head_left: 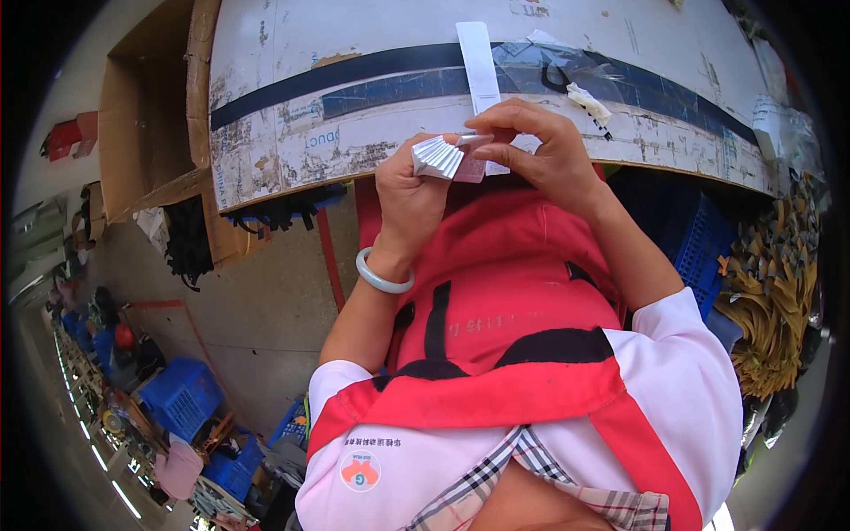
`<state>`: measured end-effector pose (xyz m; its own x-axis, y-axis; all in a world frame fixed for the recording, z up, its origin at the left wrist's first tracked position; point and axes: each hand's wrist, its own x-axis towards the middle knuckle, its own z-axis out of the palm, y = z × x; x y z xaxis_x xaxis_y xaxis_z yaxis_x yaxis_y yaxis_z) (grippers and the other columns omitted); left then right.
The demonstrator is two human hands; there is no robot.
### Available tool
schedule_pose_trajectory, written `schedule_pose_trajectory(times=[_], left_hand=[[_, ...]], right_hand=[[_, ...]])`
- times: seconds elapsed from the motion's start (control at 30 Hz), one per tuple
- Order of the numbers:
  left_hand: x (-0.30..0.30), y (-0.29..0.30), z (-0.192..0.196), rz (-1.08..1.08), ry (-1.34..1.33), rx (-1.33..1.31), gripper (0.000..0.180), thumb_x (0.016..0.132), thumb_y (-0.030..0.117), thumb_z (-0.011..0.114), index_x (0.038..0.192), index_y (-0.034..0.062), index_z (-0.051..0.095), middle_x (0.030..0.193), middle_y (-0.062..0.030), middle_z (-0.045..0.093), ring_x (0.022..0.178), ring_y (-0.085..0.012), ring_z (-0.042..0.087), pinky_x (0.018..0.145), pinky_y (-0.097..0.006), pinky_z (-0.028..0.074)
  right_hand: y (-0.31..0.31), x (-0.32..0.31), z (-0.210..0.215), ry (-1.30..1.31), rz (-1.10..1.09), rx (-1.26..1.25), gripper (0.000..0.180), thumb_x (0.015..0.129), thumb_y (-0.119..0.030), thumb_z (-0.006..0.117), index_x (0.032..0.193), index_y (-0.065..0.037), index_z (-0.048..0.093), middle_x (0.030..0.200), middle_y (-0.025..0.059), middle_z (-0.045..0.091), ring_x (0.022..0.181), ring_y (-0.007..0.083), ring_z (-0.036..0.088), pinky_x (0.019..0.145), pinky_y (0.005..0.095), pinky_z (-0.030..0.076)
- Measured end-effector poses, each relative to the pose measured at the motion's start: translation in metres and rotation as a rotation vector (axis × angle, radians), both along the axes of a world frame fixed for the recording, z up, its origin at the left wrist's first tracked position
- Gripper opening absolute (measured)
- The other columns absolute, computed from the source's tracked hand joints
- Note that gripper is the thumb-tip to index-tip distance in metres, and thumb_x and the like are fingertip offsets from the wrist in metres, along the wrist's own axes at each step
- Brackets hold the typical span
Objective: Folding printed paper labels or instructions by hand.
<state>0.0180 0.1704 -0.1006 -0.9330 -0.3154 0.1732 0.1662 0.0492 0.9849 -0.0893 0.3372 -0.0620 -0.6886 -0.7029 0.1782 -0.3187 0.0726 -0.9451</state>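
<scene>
My left hand [409, 190], with a pale bangle on its wrist, is closed around a fanned stack of white folded slips [436, 157]. Facing it at the table's near edge, my right hand [542, 150] has thumb and forefinger pinched on a small pale slip [475, 140]. That slip is beside the stack, close to the left fingertips. Just under the fingers shows a pinkish, see-through piece [470, 170]; what it belongs to is unclear. A long white card strip [479, 66] lies across the table beyond my hands, its lower part partly hidden by the right hand.
The worn white table [292, 164] carries dark tape bands. Clear plastic and a crumpled white scrap [590, 104] lie on its right. An open cardboard box [146, 124] stands left. Blue crates [704, 239] and stacked brown pieces [779, 292] are at the right.
</scene>
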Motion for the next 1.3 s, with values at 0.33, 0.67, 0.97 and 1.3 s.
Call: schedule_pose_trajectory(times=[0.33, 0.67, 0.97, 1.3], left_hand=[[0.007, 0.006, 0.013, 0.029, -0.004, -0.008, 0.014, 0.088, 0.002, 0.07, 0.102, 0.0001, 0.069, 0.091, -0.0028, 0.069, 0.085, -0.0083, 0.064, 0.076, -0.023, 0.052], [0.016, 0.006, -0.002, 0.011, 0.022, 0.045, 0.013, 0.088, -0.004, 0.065, 0.101, -0.0003, 0.069, 0.087, -0.0031, 0.068, 0.078, -0.0072, 0.063, 0.067, -0.021, 0.049], [0.011, 0.004, 0.007, -0.287, -0.551, 0.781, 0.026, 0.093, 0.027, 0.068, 0.1, 0.0016, 0.067, 0.082, -0.0072, 0.068, 0.06, -0.0096, 0.06, 0.049, -0.022, 0.044], [0.011, 0.007, -0.009, -0.261, -0.371, 0.78, 0.027, 0.099, 0.023, 0.058, 0.111, -0.0018, 0.061, 0.079, -0.0006, 0.056, 0.07, -0.0148, 0.063, 0.062, -0.026, 0.051]], right_hand=[[0.003, 0.006, -0.011, 0.017, 0.013, 0.068, 0.014, 0.087, -0.01, 0.071, 0.099, -0.003, 0.071, 0.086, 0.0076, 0.07, 0.074, 0.0148, 0.064, 0.068, 0.0266, 0.052], [0.005, 0.015, -0.011, -0.121, 0.041, 0.102, 0.011, 0.089, -0.01, 0.07, 0.094, 0.0, 0.069, 0.082, 0.0042, 0.067, 0.075, 0.0101, 0.061, 0.068, 0.0243, 0.049], [0.0, 0.022, 0.0, -0.479, 0.034, 0.1, 0.014, 0.091, -0.011, 0.067, 0.095, 0.002, 0.067, 0.08, 0.0028, 0.065, 0.076, 0.0064, 0.059, 0.069, 0.0223, 0.049], [-0.002, -0.046, -0.065, 0.511, -0.318, 0.344, 0.02, 0.086, -0.019, 0.073, 0.106, -0.017, 0.075, 0.094, 0.0047, 0.061, 0.079, 0.0197, 0.062, 0.071, 0.0306, 0.051]])
